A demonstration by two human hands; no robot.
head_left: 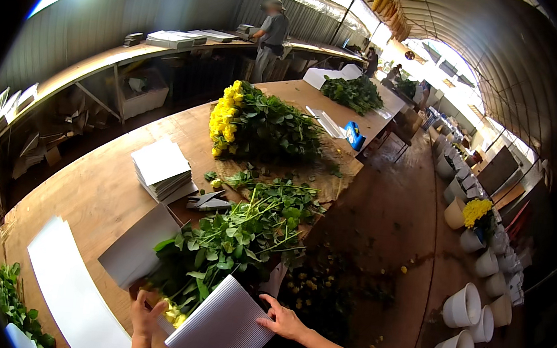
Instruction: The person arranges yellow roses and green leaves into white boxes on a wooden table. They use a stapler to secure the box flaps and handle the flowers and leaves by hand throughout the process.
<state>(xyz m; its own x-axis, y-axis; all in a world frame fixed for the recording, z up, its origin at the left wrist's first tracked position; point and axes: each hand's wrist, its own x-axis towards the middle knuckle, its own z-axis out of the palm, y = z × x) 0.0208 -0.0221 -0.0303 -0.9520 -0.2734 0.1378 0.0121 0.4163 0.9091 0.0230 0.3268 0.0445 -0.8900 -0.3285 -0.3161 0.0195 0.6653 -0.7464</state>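
Note:
A bunch of yellow roses (175,314) with leafy green stems (217,252) lies on the table in front of me, heads toward me. White corrugated cardboard (224,323) folds up over its near right side. My right hand (282,320) pinches that panel's outer edge between thumb and fingers. On the other side of the bunch stands a grey-white cardboard panel (140,246). My left hand (146,312) is curled at this panel's lower corner, close beside the rose heads. Its fingertips are partly hidden there. Whether both panels are one sheet I cannot tell.
A stack of white cards (161,168), a stapler-like tool (209,201) and a larger bunch of yellow roses (263,124) lie farther up the table (83,182). A blue tape dispenser (354,136) sits at its right edge. White buckets (461,306) line the right. A person (271,39) stands at the back bench.

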